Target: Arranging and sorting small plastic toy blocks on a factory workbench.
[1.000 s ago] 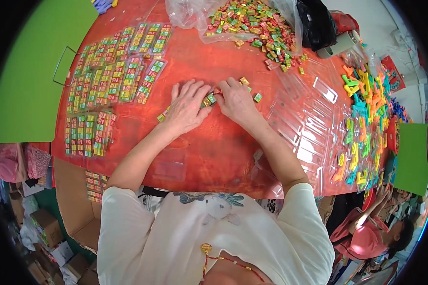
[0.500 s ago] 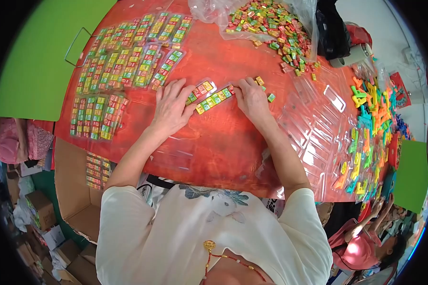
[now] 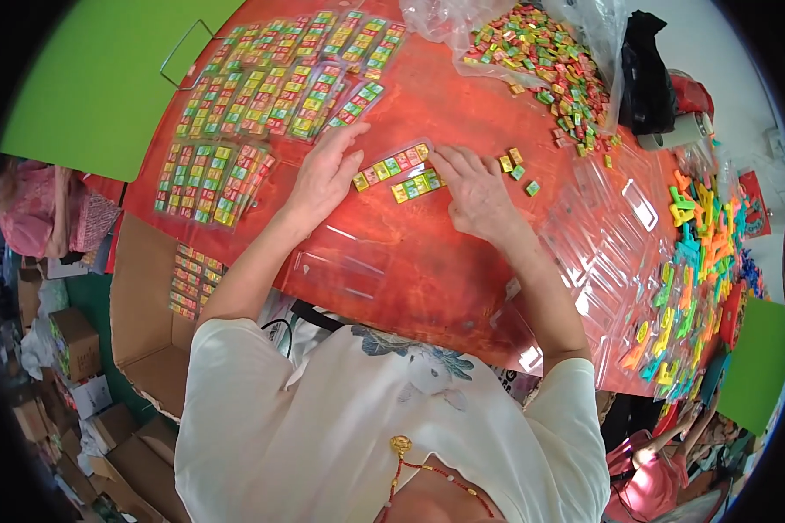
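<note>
In front of me on the red table lies a clear plastic tray [image 3: 422,145] with a row of small red, yellow and green blocks [image 3: 391,167]. Beside its near edge sits a shorter row of green and yellow blocks [image 3: 417,186]. My right hand [image 3: 477,190] has its bent fingers at the right end of both rows, covering the last blocks of the shorter one. My left hand [image 3: 323,179], thumb and fingers apart, hovers just left of the tray and holds nothing. A few loose blocks [image 3: 516,172] lie right of my right hand.
Filled trays [image 3: 253,100] cover the table's far left. A heap of blocks [image 3: 545,57] spills from a clear bag at the back. Empty clear trays [image 3: 584,253] and colourful plastic toy parts [image 3: 685,270] lie right. An open cardboard box [image 3: 153,305] stands lower left; another person [image 3: 650,471] sits lower right.
My left hand has let go of the blocks and drawn away to the left. My right hand stays at the rows, which now lie differently against the tray. The whole view has shifted.
</note>
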Demonstrator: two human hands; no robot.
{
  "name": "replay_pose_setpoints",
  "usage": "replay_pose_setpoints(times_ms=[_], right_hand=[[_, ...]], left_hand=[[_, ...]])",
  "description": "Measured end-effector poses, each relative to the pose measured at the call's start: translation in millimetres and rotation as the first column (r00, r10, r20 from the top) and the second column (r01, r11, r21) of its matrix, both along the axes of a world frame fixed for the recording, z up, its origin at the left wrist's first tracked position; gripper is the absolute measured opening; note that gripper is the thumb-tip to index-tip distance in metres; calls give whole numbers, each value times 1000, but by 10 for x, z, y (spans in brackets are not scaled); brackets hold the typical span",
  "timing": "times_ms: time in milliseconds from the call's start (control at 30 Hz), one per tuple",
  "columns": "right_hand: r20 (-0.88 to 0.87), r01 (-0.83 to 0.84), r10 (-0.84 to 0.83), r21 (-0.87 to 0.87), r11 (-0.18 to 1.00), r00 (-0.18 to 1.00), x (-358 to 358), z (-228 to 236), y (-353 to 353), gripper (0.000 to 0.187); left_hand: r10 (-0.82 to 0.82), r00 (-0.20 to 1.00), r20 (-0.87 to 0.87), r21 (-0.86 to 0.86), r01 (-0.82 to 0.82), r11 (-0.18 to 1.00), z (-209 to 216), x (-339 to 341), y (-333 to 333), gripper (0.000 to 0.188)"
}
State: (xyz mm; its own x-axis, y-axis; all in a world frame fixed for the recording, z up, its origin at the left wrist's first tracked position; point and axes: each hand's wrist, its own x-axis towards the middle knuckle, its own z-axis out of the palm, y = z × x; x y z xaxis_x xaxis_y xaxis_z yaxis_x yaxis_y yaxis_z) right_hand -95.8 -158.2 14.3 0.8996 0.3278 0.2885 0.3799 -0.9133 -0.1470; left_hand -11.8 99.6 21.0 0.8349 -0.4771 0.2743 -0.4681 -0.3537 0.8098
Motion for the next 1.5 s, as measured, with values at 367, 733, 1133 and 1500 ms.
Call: replay_pose_setpoints(times_ms=[367,733,1133,1500], right_hand=[[-83,-122,134,135,983,988,-64,21,46,66],[-13,-197,206,242,950,979,303,122,307,58],[-115,10,18,238,971,993,178,134,-40,68],[59,204,-213,132,970,975,7,87,-629,65]], left_hand=[[6,1000,16,-16,-5,1000,-13,-74,196,38],[24,965,261,57,-40,998,9,-84,150,45],[-254,848,465,628,-114,770,-279,-229,-231,56],[6,713,701,480,-478,736,-106,429,-330,53]])
